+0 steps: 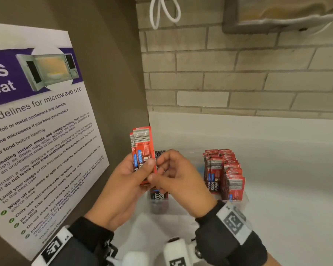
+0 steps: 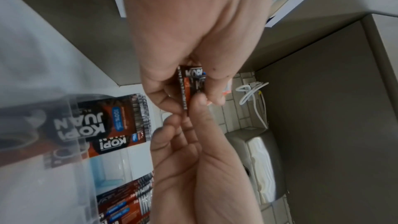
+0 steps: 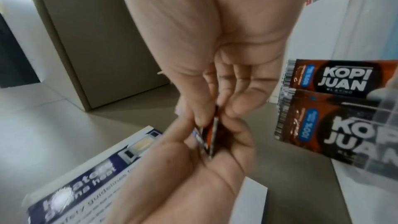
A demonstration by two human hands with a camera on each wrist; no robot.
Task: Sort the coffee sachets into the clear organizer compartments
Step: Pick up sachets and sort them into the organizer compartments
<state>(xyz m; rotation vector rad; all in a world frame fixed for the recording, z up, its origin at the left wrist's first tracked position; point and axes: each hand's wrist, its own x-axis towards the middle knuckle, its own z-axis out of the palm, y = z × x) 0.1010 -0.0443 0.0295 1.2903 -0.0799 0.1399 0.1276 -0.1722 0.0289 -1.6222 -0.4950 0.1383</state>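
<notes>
My left hand (image 1: 144,169) holds a small stack of red Kopi Juan coffee sachets (image 1: 142,150) upright, thumb across the front. My right hand (image 1: 161,169) pinches the stack's lower right edge. In the left wrist view the held sachets (image 2: 191,84) sit edge-on between the fingers of both hands, as they do in the right wrist view, where the sachets (image 3: 210,135) are blurred. Just behind the hands stands the clear organizer (image 1: 235,203). Its right compartment holds several red sachets (image 1: 223,173) upright. Its left compartment holds dark sachets (image 1: 159,194), partly hidden by my hands.
A brown cabinet side with a microwave guidelines poster (image 1: 46,131) rises close on the left. The organizer stands on a white counter (image 1: 286,179) against a brick tile wall (image 1: 238,73). A white cable (image 1: 163,12) and a steel dispenser (image 1: 277,14) hang above.
</notes>
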